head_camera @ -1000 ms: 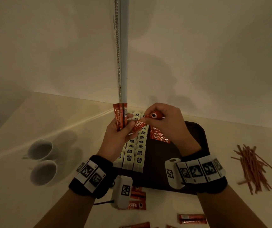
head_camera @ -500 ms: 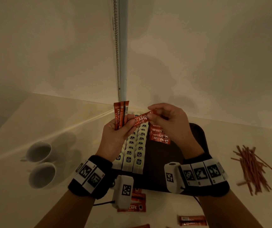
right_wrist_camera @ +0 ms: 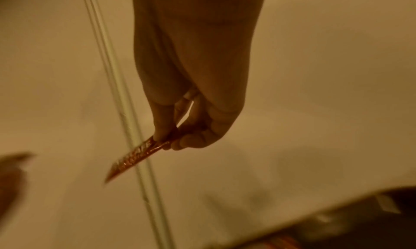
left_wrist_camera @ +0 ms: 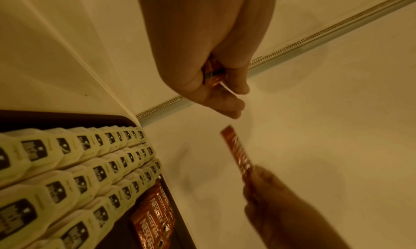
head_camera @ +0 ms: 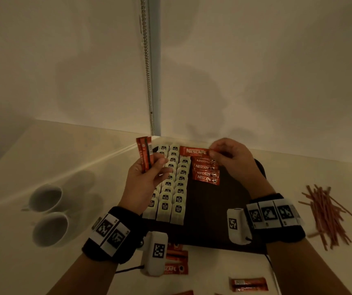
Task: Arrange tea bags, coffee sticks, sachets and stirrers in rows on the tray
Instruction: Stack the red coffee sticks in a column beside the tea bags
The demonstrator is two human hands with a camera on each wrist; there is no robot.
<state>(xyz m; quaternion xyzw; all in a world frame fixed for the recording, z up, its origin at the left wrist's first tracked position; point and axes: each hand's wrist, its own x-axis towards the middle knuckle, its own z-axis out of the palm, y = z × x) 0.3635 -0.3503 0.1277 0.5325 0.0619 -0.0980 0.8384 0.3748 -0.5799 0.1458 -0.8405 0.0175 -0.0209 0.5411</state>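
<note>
A dark tray [head_camera: 230,211] lies on the pale table, with three rows of cream tea bags [head_camera: 174,188] on its left part and a short row of red coffee sticks [head_camera: 206,172] beside them. My left hand [head_camera: 149,173] grips a small bunch of red coffee sticks [head_camera: 145,153] upright over the tray's left side. My right hand [head_camera: 224,154] pinches one red coffee stick [head_camera: 194,151] by its right end, level above the far end of the stick row. The pinch also shows in the right wrist view, on the stick [right_wrist_camera: 135,158].
Two white cups [head_camera: 47,211] stand left of the tray. A heap of brown stirrers [head_camera: 326,213] lies to its right. Loose coffee sticks [head_camera: 176,261] lie on the table near me, with more [head_camera: 249,284] at the front right. A wall rises just behind.
My right hand has drawn one coffee stick away from the left hand's bunch, turned it level and carried it right, over the row of sticks on the tray. The left hand stays put.
</note>
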